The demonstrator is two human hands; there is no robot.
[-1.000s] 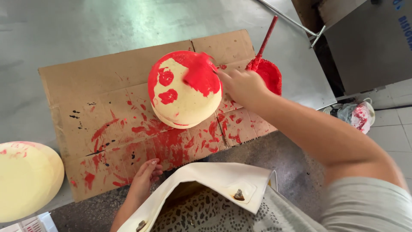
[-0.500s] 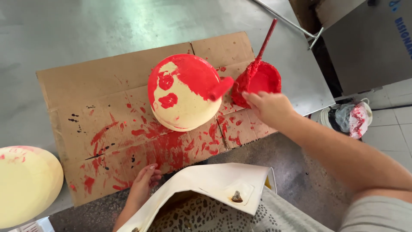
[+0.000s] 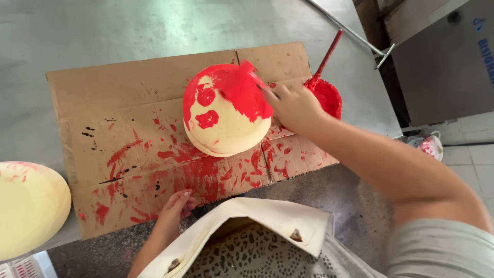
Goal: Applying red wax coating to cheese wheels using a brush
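A cream dome-shaped object (image 3: 226, 126) sits on a paint-stained cardboard sheet (image 3: 128, 92), its upper part covered in red paint. My right hand (image 3: 293, 105) holds a red paint applicator (image 3: 242, 82) pressed against the dome's top right. Just behind that hand stands a small bowl of red paint (image 3: 325, 95) with a red stick (image 3: 328, 54) leaning in it. My left hand (image 3: 175, 206) rests on the near edge of the cardboard, fingers flat, holding nothing.
Another cream dome (image 3: 28, 206) with faint red marks lies at the left edge. The cardboard rests on a grey metal table (image 3: 128, 31). A metal rod (image 3: 355, 33), a grey cabinet (image 3: 447, 56) and a crumpled bag (image 3: 424, 144) on the tiled floor are at the right.
My right hand went back from the dome to the paint bowl, then returned to the dome's top right with the applicator. The red area on the dome has grown. The left hand stayed put.
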